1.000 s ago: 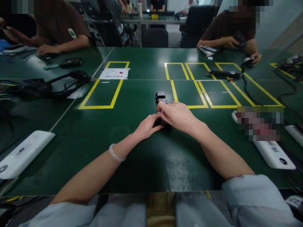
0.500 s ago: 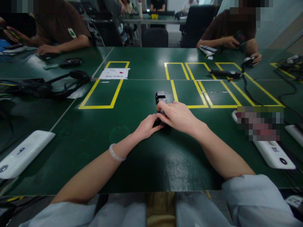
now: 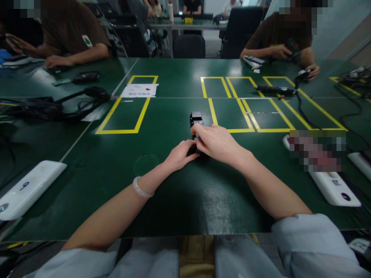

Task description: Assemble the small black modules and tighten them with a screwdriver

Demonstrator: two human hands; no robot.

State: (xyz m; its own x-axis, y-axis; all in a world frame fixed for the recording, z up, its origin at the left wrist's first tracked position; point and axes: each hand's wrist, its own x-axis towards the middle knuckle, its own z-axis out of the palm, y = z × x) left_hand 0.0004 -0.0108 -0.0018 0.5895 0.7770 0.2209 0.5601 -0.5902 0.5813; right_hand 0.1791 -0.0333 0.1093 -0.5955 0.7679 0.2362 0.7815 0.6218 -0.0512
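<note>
A small black block-shaped part with silvery top faces (image 3: 197, 117) is on the green table (image 3: 171, 204) in front of me. Its far end shows beyond my fingers, while its near end is mostly covered. My left hand (image 3: 181, 156) holds the near end from the left, thumb and fingers closed around it. From the right, my right hand (image 3: 222, 143) reaches over the part, with index finger and thumb pinched on its middle. Whatever lies between those fingertips is hidden.
Yellow tape outlines (image 3: 117, 131) mark the table. A paper label (image 3: 139, 90) lies ahead left, and black cables (image 3: 58, 102) beyond my left arm. White cases flank me: one at left (image 3: 31, 189), one at right (image 3: 329, 189). Co-workers sit across, one holding a dark tool (image 3: 293, 50).
My right thumb has shifted slightly at the near end of the part. Both hands and the part otherwise stay in nearly the same place.
</note>
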